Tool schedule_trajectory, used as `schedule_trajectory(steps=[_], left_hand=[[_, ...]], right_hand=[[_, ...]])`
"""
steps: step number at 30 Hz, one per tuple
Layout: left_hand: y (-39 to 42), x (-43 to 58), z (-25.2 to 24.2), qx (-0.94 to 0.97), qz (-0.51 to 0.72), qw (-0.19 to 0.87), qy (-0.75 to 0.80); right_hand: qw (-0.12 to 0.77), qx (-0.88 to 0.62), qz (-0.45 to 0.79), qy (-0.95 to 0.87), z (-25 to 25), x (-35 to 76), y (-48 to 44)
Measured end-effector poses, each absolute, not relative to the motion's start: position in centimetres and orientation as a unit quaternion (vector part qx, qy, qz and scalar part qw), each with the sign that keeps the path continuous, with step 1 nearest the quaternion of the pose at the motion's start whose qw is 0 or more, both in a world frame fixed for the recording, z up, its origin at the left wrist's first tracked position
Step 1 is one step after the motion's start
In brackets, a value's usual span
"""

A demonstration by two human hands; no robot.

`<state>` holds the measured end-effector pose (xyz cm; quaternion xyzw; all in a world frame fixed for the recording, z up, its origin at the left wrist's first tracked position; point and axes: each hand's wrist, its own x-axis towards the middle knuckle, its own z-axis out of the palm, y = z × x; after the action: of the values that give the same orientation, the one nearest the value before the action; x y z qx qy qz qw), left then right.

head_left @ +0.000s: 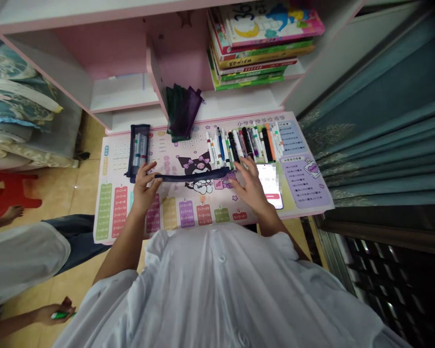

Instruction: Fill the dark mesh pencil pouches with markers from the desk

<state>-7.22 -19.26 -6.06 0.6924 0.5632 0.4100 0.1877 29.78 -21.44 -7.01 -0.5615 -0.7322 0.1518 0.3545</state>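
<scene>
Navy fabric shows in the pouch (192, 177), seen nearly edge-on as a narrow band above the middle of the printed desk mat (174, 192), across its cartoon figure. The left hand (144, 189) pinches the band's left end between thumb and fingers. The right hand (249, 182) has its fingers spread about the other end; whether they touch it, I cannot tell. Just beyond that hand lies a row of markers (247, 145), side by side, and beside it, a phone (270, 181) with a lit screen. Left of the band, a second mesh pouch (140, 129) lies flat with a few markers inside. Farther back, dark green and purple pouches (179, 111) overlap at the shelf's edge, left of stacked books (257, 58). At lower left, another person's hand (49, 314) holds something green (60, 315).
</scene>
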Motion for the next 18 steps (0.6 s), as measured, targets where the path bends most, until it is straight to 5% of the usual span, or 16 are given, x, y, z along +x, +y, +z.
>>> schedule_trajectory(steps=[18], left_hand=[[-20.1,-5.4,-4.7,0.666,0.332,0.127,0.656]], right_hand=[[0.383,-0.536,0.142,-0.739,-7.1,28.9,-21.7]])
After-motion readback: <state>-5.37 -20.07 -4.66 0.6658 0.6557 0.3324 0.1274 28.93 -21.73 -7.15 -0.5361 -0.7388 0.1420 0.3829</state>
